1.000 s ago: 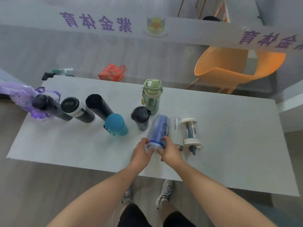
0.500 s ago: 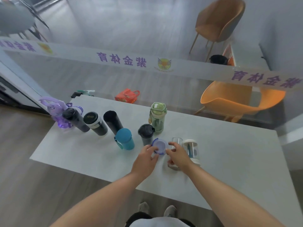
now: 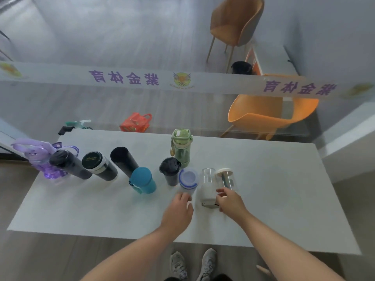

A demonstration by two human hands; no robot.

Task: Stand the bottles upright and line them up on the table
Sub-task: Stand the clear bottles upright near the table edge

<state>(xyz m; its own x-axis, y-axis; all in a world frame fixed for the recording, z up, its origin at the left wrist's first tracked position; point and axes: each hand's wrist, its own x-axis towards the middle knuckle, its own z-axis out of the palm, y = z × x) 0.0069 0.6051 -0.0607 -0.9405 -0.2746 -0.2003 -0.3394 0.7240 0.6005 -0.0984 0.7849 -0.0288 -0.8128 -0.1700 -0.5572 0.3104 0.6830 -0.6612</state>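
A blue translucent bottle [image 3: 188, 180] stands upright on the white table [image 3: 274, 199], right of a black cup [image 3: 170, 173]. My left hand [image 3: 178, 208] is just in front of its base, fingers loose, holding nothing. Two clear bottles lie on their sides to the right: a glass one [image 3: 208, 184] with a metal cap towards me, and one with white ends [image 3: 226, 178]. My right hand [image 3: 230, 201] hovers at their near ends, fingers spread, thumb by the glass bottle. A green bottle [image 3: 181, 148] stands behind the row.
Left of the black cup stand a teal cup [image 3: 143, 180], a tall black tumbler [image 3: 124, 161], a black flask with a white band [image 3: 99, 165], a black bottle [image 3: 69, 166] and a purple bottle [image 3: 39, 159]. An orange chair [image 3: 269, 114] sits beyond the table.
The blue bottle went from lying in both hands to standing upright. My left hand dropped off its lid to near its base; my right hand moved right to the lying clear bottles.
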